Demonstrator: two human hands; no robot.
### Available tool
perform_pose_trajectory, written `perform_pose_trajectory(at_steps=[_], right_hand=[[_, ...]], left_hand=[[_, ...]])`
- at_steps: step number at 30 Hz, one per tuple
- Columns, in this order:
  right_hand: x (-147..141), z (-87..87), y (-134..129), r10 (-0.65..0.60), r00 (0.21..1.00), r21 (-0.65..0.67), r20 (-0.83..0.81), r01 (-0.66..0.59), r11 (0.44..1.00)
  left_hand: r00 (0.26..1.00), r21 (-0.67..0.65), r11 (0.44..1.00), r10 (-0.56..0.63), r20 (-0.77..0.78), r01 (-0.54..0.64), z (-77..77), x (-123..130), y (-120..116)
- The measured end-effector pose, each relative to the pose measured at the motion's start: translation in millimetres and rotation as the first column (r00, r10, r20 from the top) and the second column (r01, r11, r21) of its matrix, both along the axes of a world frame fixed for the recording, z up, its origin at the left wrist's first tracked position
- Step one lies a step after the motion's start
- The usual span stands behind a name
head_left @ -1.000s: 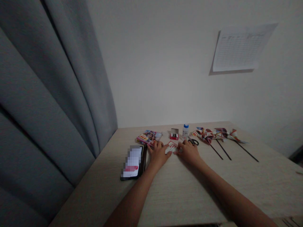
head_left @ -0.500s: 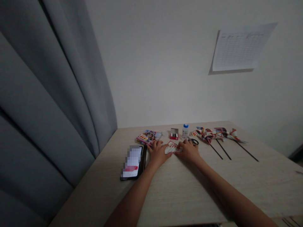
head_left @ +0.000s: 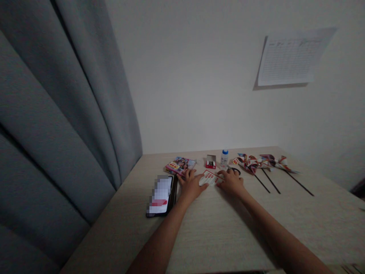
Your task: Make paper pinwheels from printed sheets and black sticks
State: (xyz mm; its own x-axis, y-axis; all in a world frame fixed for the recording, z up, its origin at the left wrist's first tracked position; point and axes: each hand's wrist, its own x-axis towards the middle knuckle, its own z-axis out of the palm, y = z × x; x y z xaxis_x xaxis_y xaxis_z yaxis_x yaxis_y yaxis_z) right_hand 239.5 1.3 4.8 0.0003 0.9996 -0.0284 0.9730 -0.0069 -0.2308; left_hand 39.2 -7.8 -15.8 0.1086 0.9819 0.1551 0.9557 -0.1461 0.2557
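Observation:
A small red-and-white printed paper (head_left: 210, 178) lies on the table between my two hands. My left hand (head_left: 191, 185) rests at its left edge, fingers spread, thumb on the paper. At the right edge, my right hand (head_left: 231, 182) touches the paper with thumb and fingertips, the fingers apart. Behind my left hand is a stack of colourful printed sheets (head_left: 181, 164). A small open red box (head_left: 211, 163) stands beyond the paper, and a blue-capped bottle (head_left: 224, 159) is right of it. Scissors (head_left: 236, 170) are partly hidden behind my right hand.
A phone in a dark case (head_left: 161, 196) lies left of my left forearm. Several paper pinwheels (head_left: 255, 163) with dark sticks lie at the right on the wooden table (head_left: 216, 236). A grey curtain (head_left: 71, 114) hangs at the left; a printed sheet (head_left: 288, 61) is on the wall.
My right hand has shifted slightly right, and more of the paper between my hands now shows. My left hand has stayed nearly in place. The view has moved slightly.

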Motion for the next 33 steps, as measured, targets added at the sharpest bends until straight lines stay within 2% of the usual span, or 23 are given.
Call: perform_pose_trajectory(at_steps=[8,19,28,33], right_hand=[[7,1.2,4,-0.030,0.999,-0.019,-0.041,0.029,0.999],[23,2.2,10,-0.015,0.999,-0.060,0.034,0.017,0.998],[32,-0.8,13,-0.056,0.998,-0.032,-0.008,0.055,0.998],[39,-2.5,14,-0.116,0.993,-0.024,0.004,0.116,0.993]], left_hand=[[1.000,0.012,1.000,0.002,0.005,-0.002,-3.0,-1,1],[1.000,-0.017,1.000,0.009,-0.001,-0.009,2.2,0,-1],[1.000,0.029,1.000,-0.008,-0.007,0.009,-2.3,0,-2],[1.000,0.016,1.000,-0.005,-0.020,0.005,0.1,0,-4]])
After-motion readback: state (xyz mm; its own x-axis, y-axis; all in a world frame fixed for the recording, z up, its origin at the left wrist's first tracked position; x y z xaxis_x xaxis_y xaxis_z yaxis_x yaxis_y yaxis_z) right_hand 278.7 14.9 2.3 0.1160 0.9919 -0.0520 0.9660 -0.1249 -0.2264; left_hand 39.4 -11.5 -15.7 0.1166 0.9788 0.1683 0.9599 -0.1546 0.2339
